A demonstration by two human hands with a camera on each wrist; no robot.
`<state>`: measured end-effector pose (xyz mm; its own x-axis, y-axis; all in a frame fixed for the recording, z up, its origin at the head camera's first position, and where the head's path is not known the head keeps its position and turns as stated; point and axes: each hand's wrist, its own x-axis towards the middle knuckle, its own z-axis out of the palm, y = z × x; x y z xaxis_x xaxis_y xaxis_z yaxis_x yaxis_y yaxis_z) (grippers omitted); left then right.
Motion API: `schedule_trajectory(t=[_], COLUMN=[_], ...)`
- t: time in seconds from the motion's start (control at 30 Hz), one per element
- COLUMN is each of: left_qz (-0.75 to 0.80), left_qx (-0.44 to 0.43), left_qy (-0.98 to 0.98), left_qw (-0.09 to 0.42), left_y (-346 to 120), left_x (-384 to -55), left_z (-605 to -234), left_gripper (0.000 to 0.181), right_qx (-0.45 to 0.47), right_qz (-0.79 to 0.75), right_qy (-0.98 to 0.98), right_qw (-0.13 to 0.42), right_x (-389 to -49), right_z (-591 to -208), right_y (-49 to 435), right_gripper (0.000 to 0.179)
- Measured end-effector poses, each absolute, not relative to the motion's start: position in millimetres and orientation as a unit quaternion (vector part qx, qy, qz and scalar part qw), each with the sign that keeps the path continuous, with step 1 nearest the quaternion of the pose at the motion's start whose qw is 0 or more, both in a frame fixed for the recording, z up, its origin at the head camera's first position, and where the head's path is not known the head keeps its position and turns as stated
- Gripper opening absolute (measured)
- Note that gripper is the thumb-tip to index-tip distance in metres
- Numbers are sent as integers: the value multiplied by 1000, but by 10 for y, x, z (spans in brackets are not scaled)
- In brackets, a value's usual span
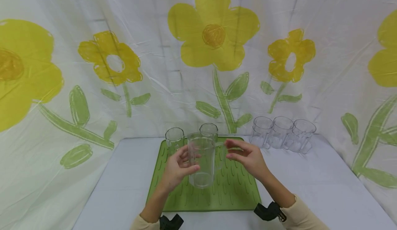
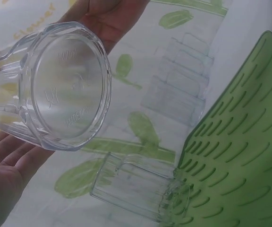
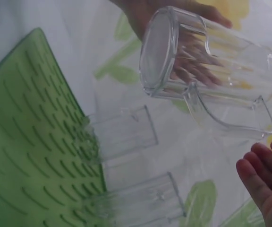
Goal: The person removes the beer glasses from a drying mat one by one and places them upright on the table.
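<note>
A clear mug (image 1: 201, 178) with a side handle is held upright above a green ridged mat (image 1: 211, 204). My left hand (image 1: 176, 169) grips its body from the left, thumb in front and fingers behind. The right hand (image 1: 248, 157) is beside the handle with its fingers loosely bent. In the right wrist view, a gap shows between that hand (image 3: 270, 182) and the handle. Raised markings appear on the mug's base (image 2: 70, 90) in the left wrist view. Two more clear mugs, a left one (image 1: 175, 135) and a right one (image 1: 209, 129), stand at the mat's far edge, partly hidden.
Three clear mugs stand in a row at the table's back right: one (image 1: 261, 130), a middle one (image 1: 280, 133) and one on the right (image 1: 301, 135). A white table (image 1: 114, 188) carries everything. Behind it hangs a curtain (image 1: 173, 95) printed with yellow flowers.
</note>
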<state>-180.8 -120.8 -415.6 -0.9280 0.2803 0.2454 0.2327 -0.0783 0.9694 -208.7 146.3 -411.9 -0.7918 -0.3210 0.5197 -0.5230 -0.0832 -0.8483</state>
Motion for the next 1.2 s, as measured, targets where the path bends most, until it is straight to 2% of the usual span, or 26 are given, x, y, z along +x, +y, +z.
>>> schedule_trajectory(t=[0.27,0.43,0.6,0.73,1.2], left_qz=[700,695,691,689,684], left_qx=[254,263,278,292,312], left_qy=[667,669,667,662,659], left_qw=[-16,-18,-25,-29,-11], left_y=[-1207,-1200,-1201,-1205,-1206], left_x=[-1804,-1801,-1812,-1827,-1809], left_z=[-4194,-4200,-4222,-4246,-4250], left_gripper=[77,80,79,79,84], right_qx=[256,265,293,306,311], right_qz=[680,693,714,728,717], right_qy=[-687,-670,-635,-611,-617], right_qw=[-2,-21,-40,-56,-91], right_x=[-2091,-2098,-2099,-2100,-2100], right_z=[-4123,-4141,-4155,-4141,-4087], right_y=[1472,1465,1468,1472,1519], right_gripper=[47,48,36,33,24])
